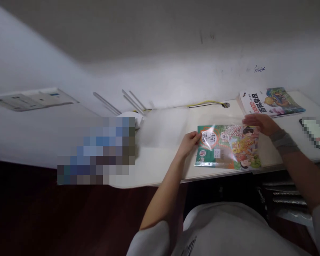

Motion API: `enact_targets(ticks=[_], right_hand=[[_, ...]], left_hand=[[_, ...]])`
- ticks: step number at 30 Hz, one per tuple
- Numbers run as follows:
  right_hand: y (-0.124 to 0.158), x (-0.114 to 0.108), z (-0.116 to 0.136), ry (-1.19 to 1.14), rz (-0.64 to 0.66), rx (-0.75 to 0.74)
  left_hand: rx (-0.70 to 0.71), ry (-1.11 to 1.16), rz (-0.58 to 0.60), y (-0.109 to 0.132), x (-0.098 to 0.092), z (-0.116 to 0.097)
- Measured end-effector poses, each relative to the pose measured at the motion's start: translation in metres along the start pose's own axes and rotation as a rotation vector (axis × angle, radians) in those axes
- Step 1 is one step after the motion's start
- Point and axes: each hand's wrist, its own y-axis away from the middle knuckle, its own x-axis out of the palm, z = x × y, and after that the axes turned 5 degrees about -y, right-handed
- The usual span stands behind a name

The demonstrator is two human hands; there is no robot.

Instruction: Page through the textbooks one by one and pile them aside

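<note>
Both hands on glossy picture book (pixel 229 149) at white desk (pixel 162 167)
L hand (pixel 189 142) pinches book's left edge, thumb & fingers closed; R hand (pixel 258 122) rests on top-right corner, grip unclear. Book lies flat nr desk's front edge.

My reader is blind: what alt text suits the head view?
The left hand pinches the left edge of a colourful book in clear wrap on a desk; the right hand rests on its top right corner. A second book lies behind.
</note>
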Motion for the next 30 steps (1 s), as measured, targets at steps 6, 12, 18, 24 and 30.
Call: enact_targets(ticks=[6, 12, 18, 24, 30], right_hand=[[-0.054, 0.022, 0.05, 0.313, 0.341, 0.214], [-0.117, 0.086, 0.052, 0.691, 0.704, 0.037], [-0.12, 0.125, 0.056, 0.69, 0.892, 0.044], [-0.099, 0.145, 0.051, 0.764, 0.877, -0.137], [-0.085, 0.145, 0.047, 0.849, 0.751, -0.267]], left_hand=[[-0.015, 0.194, -0.054, 0.001, 0.013, 0.013], [-0.006, 0.316, -0.002, 0.005, 0.018, 0.017], [0.021, 0.278, -0.027, 0.006, 0.016, 0.02], [-0.006, 0.265, -0.033, 0.005, 0.017, 0.022], [-0.045, 0.435, 0.003, 0.008, 0.019, 0.014]])
